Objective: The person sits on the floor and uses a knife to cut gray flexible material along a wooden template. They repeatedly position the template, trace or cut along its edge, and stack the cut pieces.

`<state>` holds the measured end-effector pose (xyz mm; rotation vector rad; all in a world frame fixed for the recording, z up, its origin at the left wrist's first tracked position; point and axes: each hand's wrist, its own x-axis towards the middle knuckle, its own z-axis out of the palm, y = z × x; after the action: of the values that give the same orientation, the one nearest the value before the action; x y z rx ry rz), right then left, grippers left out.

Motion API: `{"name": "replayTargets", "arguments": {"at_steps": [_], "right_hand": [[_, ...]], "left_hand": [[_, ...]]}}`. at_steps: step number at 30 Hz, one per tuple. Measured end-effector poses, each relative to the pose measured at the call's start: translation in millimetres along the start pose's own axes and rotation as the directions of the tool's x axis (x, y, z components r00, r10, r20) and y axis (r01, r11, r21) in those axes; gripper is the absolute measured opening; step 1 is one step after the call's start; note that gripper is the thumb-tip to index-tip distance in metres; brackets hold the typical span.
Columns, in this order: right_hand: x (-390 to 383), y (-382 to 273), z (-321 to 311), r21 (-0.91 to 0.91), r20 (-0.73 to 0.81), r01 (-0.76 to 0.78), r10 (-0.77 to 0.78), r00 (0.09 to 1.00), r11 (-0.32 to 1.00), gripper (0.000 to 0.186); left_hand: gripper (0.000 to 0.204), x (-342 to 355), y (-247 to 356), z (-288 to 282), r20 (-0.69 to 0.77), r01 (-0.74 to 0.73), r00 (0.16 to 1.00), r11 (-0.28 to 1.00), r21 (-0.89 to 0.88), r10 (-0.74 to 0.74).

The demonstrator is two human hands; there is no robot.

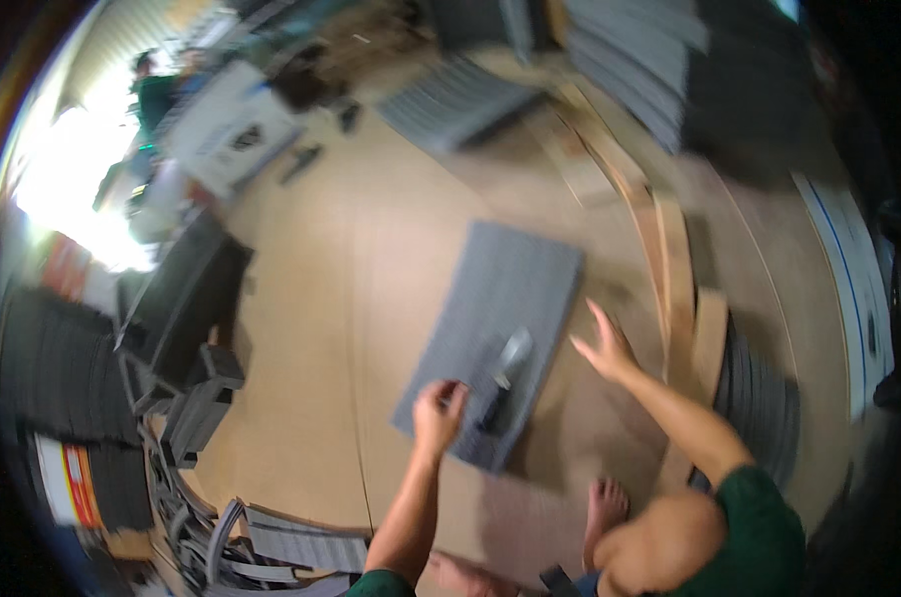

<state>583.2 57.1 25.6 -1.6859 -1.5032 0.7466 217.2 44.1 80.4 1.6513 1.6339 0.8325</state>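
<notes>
A grey ribbed foam-like sheet (490, 289) lies flat on the floor in front of me. On its near half rests a knife-like tool (513, 350) with a broad shiny blade and a black handle; blur hides its exact kind. My left hand (439, 416) is over the sheet's near left edge, its fingers curled together. Whatever they may hold is too small and blurred to make out. Beyond the sheet's right edge, my right hand (608, 346) hangs apart from it with thumb and fingers spread, holding nothing.
Wooden strips (677, 269) run along the right, beside a stack of grey sheets (759, 398). Another grey ribbed piece (460, 101) lies farther off. Dark grey blocks (187, 298) stand at the left, above curved grey offcuts (222, 547). My bare foot (606, 507) is close by.
</notes>
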Motion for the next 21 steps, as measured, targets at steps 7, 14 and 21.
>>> {"name": "replayTargets", "arguments": {"at_steps": [7, 14, 21], "right_hand": [[0, 32, 50, 0.109, 0.056, -0.198, 0.192, 0.98, 0.974, 0.1], [10, 22, 85, 0.169, 0.072, -0.178, 0.168, 0.983, 0.969, 0.098], [53, 17, 100, 0.068, 0.146, -0.229, 0.218, 0.965, 0.971, 0.098]], "left_hand": [[0.062, -34, -42, 31, 0.008, -0.167, 0.984, 0.892, 0.421, 0.18], [0.081, -45, -51, 48, 0.034, -0.066, 0.998, 0.889, 0.453, 0.057], [0.095, -75, -32, 68, 0.154, -0.076, 0.988, 0.857, 0.51, -0.004]]}}
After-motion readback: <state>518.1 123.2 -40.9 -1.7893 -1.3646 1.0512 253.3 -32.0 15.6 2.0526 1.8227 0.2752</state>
